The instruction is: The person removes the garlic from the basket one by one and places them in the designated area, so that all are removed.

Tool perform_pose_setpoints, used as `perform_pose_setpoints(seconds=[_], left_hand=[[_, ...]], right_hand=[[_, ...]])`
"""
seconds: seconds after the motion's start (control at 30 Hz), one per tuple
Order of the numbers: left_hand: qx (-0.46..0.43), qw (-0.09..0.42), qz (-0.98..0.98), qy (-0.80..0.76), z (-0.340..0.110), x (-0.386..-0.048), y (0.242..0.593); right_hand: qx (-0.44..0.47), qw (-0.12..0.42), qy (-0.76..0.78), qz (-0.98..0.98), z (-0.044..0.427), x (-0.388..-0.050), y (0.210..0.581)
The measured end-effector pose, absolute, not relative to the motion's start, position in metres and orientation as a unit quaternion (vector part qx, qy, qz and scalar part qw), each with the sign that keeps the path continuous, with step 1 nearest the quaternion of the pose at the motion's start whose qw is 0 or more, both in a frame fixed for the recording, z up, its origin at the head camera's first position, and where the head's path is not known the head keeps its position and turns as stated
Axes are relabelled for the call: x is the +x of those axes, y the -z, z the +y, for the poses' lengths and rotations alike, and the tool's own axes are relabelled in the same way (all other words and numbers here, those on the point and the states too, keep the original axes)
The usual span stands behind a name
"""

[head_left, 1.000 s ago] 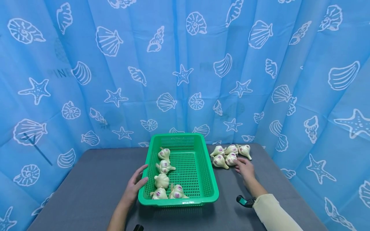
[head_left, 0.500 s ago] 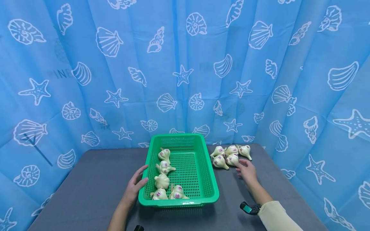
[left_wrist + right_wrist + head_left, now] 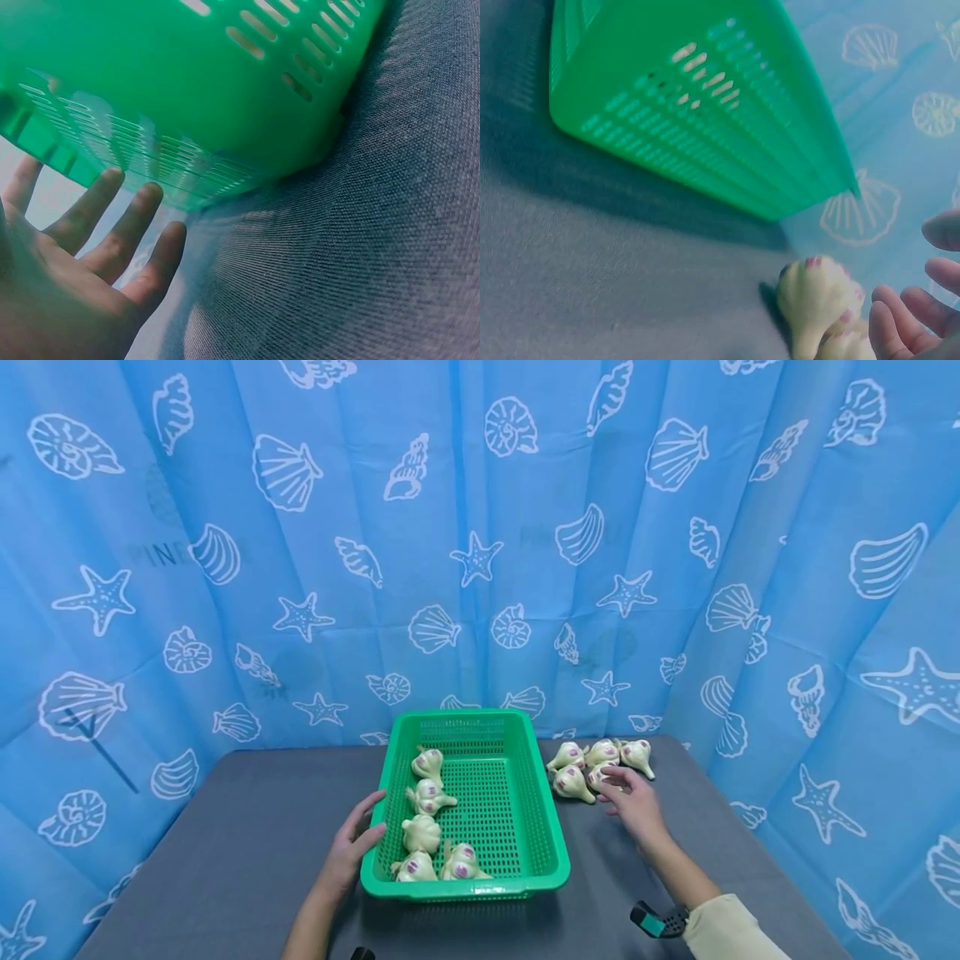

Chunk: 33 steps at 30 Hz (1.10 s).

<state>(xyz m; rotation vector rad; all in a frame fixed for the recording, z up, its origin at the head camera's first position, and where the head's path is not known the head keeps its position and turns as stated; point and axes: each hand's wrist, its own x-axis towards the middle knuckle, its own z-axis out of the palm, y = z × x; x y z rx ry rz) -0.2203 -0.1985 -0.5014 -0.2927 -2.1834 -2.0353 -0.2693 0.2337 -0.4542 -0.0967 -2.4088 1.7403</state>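
Note:
A green perforated plastic basket (image 3: 558, 860) stands in the middle of the table with several garlic bulbs (image 3: 422, 833) inside, along its left side and near end. My left hand (image 3: 351, 847) rests against the basket's left rim; in the left wrist view its fingers (image 3: 124, 240) are extended and spread beside the wall. Right of the basket, several more garlic bulbs (image 3: 572, 783) lie close together. My right hand (image 3: 637, 806) reaches over the nearest right one (image 3: 598, 774), partly hiding it. In the right wrist view the fingers (image 3: 928, 309) are loosely bent, thumb apart, with nothing visibly gripped.
Grey cloth covers the table (image 3: 247, 843). A blue curtain (image 3: 480, 635) with white shell prints hangs behind and along both sides. The basket's raised right wall (image 3: 690, 112) stands between the outer garlic and the bulbs inside.
My right hand first drew back a little from the near garlic bulb, then moved over it with its fingers lifted. That bulb shifted slightly right. The left hand and basket stayed put.

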Motion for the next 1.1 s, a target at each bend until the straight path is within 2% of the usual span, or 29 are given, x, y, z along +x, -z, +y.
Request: perform_pose_setpoints(seconds=[0.17,0.37,0.6,0.93,1.1], left_hand=[[-0.098,0.068,-0.725,0.678,-0.199,-0.221,0.502],[-0.100,0.069,-0.726,0.676,-0.199,-0.221,0.502],[-0.096,0.069,-0.728,0.675,-0.200,-0.221,0.503],[-0.106,0.071,-0.722,0.680,-0.200,-0.221,0.504],[-0.103,0.071,-0.725,0.677,-0.200,-0.222,0.503]], right_hand=[[0.015,0.092,-0.567,-0.818,0.226,-0.265,0.438],[0.087,0.077,-0.546,-0.830,0.216,-0.259,0.422],[0.182,0.038,-0.522,-0.832,0.198,-0.252,0.402],[0.313,-0.016,-0.454,-0.834,0.167,-0.260,0.371],[0.359,-0.079,-0.434,-0.822,0.153,-0.266,0.360]])
